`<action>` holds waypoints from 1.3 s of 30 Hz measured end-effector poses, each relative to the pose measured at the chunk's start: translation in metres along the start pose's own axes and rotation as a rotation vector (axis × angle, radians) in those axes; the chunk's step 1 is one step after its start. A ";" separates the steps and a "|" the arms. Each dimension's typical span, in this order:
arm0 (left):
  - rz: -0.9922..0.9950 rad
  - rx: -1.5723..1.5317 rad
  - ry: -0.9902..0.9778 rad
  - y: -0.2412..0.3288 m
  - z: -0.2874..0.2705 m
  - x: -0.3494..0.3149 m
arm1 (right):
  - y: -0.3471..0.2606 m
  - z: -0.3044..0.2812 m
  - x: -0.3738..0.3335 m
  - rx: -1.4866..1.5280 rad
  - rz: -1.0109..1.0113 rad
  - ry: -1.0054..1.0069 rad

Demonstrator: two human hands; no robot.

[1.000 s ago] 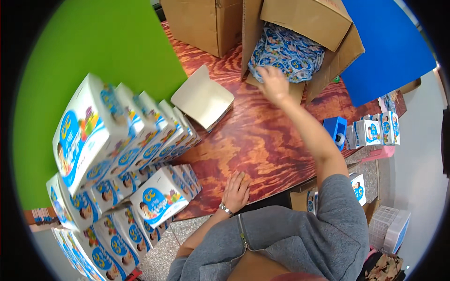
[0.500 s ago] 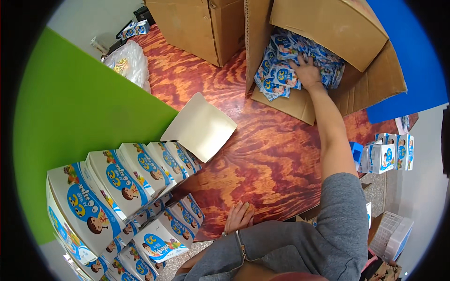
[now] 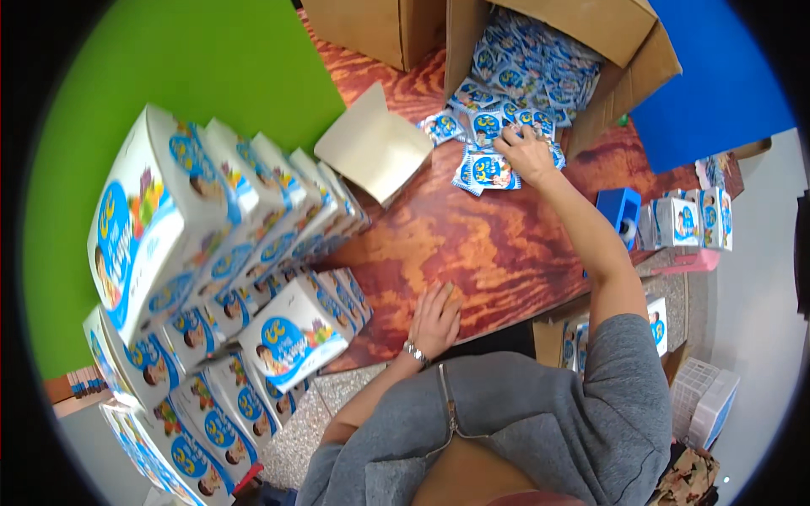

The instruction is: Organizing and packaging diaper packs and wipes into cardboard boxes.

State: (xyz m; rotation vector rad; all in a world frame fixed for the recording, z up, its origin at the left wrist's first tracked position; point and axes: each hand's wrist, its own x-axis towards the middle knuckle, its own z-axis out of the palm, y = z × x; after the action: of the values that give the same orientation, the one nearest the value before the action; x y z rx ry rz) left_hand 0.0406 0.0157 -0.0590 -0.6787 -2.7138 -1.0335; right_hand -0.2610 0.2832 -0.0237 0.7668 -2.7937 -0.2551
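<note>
Small blue-and-white sachets (image 3: 492, 170) spill out of the mouth of a big cardboard box (image 3: 591, 25) onto the red wood-patterned table (image 3: 498, 253). My right hand (image 3: 530, 158) reaches over the nearest of them, its bent fingers spread and touching the sachets from above; no single sachet shows gripped. More sachets fill the box behind. At the table's near edge my left hand (image 3: 436, 320) lies flat with fingers stretched out, holding nothing.
Stacked white-and-blue printed cartons (image 3: 291, 337) rise at the left, beside a green panel (image 3: 228, 67). A cream sheet-like piece (image 3: 375, 152) lies near them. At the right are a blue tape dispenser (image 3: 618, 215), more small cartons (image 3: 683, 221) and a blue panel (image 3: 717, 93).
My right hand has drawn back toward me from inside the box, and sachets now lie spread on the table before it. My left hand stays on the table. The head view has shifted.
</note>
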 end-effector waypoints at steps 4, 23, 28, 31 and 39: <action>0.010 -0.007 0.026 -0.002 0.003 0.001 | -0.054 -0.019 -0.048 -0.005 -0.056 0.037; 0.054 0.174 -0.107 -0.011 0.010 0.021 | -0.124 -0.062 -0.058 0.566 -0.251 0.000; 0.076 0.163 -0.077 -0.017 -0.007 0.006 | -0.132 -0.048 -0.003 0.179 -0.456 0.017; -0.071 0.148 0.000 -0.018 -0.013 -0.016 | -0.140 -0.072 0.011 0.087 -0.523 -0.220; -0.104 0.113 0.102 -0.008 -0.033 -0.037 | -0.189 -0.071 -0.070 0.488 -0.474 -0.326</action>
State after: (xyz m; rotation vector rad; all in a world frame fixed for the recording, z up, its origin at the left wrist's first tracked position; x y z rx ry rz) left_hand 0.0692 -0.0245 -0.0501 -0.4578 -2.7182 -0.9008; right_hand -0.0924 0.1518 -0.0107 1.6354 -2.9623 0.2665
